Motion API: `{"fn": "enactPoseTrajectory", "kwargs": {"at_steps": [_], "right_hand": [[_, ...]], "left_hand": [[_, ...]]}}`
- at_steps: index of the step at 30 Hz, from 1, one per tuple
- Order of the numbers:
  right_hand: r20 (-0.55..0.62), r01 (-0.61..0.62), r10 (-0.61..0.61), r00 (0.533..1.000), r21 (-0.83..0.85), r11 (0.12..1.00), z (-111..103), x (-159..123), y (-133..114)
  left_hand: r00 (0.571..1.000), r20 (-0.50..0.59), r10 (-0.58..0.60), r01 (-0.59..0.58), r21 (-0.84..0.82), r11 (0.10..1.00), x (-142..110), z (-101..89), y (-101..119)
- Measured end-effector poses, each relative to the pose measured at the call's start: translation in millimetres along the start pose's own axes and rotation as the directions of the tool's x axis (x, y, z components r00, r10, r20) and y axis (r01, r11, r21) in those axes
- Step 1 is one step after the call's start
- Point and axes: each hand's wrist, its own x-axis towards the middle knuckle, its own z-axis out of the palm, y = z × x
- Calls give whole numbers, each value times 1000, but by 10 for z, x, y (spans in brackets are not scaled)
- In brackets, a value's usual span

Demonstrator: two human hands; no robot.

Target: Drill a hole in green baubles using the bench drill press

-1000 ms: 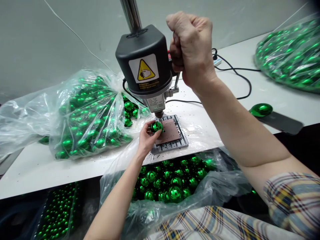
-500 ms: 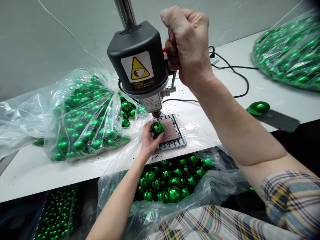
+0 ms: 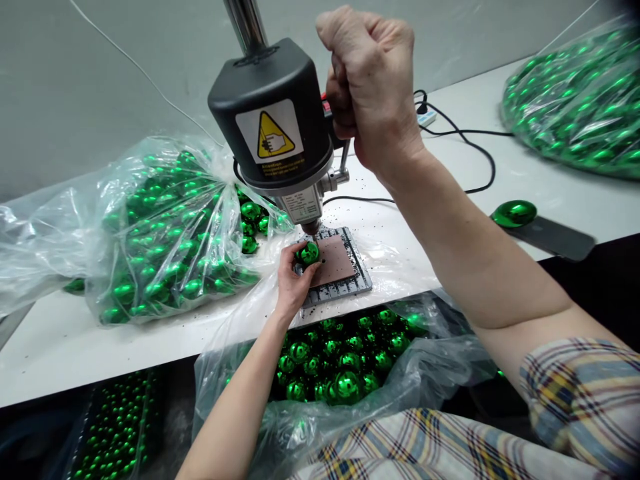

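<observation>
Between the thumb and fingers of my left hand (image 3: 294, 280) is a shiny green bauble (image 3: 309, 253). The bauble sits just under the chuck (image 3: 311, 228) of a small black bench drill press (image 3: 265, 113), over the left side of a brownish pad (image 3: 337, 260) on the grey base plate (image 3: 361, 283). Raised beside the motor housing, my right hand (image 3: 373, 83) is closed in a fist around the end of the press's lever (image 3: 345, 157); the grip itself is hidden inside the fist. Dark crumbs lie scattered over the plate.
A clear plastic bag of green baubles (image 3: 170, 233) lies on the left of the white table (image 3: 120, 343). An open bag of baubles (image 3: 345, 363) is below the table edge. Another full bag (image 3: 575, 100) stands at right, near a loose bauble (image 3: 515, 213) against a phone (image 3: 560, 241). Black cable (image 3: 493, 167) runs behind.
My left hand has brought the bauble right under the chuck, then shifted it slightly back to the left. My right hand stays on the lever. The whole view has drifted a little.
</observation>
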Motion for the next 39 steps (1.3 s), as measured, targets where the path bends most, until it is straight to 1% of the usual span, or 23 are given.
{"fn": "enactPoseTrajectory", "kwargs": {"at_steps": [5,7,10,12,16,20,25,29,33,35,39], "right_hand": [[-8,-9,9,1000,-6,1000,14,-4,-7],[-10,-10,10,1000,3,1000,16,-5,-8],[-5,-14,14,1000,19,1000,13,-6,-6],[-7,-16,16,1000,20,1000,11,-7,-5],[-13,-23,23,1000,19,1000,13,-4,-5],[-13,-18,18,1000,31,999,18,-4,-7],[-8,-27,28,1000,26,999,21,-3,-6],[-2,23,-23,1000,62,998,14,8,16],[-3,15,-15,1000,75,997,4,13,27],[3,22,-22,1000,85,996,7,11,26],[9,29,-30,1000,114,993,21,12,28]], "left_hand": [[999,5,-49,49,-31,998,-54,1,37],[998,-12,-59,58,-47,997,-75,12,51],[998,-3,-61,61,-57,996,-85,35,61],[998,1,-57,57,-82,995,-73,51,49],[996,-33,-88,83,-140,987,-8,70,-15],[994,-3,-109,108,-152,982,65,64,-68],[995,22,-93,96,-160,982,95,62,-125],[999,18,-45,47,-115,992,96,87,-161],[997,77,3,-1,-25,1000,84,130,-150],[994,106,17,-15,-17,1000,69,153,-140],[992,121,44,-42,-18,999,37,178,-111]]}}
